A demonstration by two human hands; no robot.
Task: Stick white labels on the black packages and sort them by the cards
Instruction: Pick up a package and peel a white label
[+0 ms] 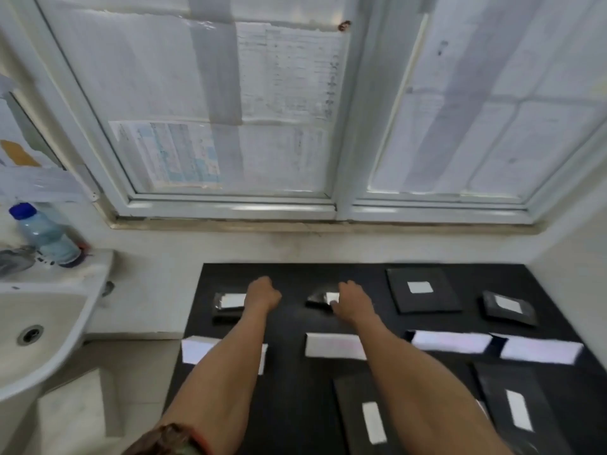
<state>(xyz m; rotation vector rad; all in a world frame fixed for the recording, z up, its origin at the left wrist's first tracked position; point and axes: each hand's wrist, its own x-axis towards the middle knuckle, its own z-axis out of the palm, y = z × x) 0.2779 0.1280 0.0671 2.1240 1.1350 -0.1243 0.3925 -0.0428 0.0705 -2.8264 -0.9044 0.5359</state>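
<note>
Two small black packages with white labels lie at the far side of the black table [295, 382]. My left hand [262, 293] covers the right end of the left package [226, 305], fingers curled over its edge. My right hand [353, 302] pinches the right end of the middle package [318, 298], thumb on its label. Several white cards lie in a row nearer me: one under my left forearm [197, 349], one under my right forearm [331, 345], and two to the right [450, 341] [538, 351].
A large labelled package [422, 290] and a small one [507, 307] lie at the far right. Two more labelled packages [371, 421] [519, 412] sit near me. A white sink [39, 330] with a water bottle [46, 236] stands left; a window is behind.
</note>
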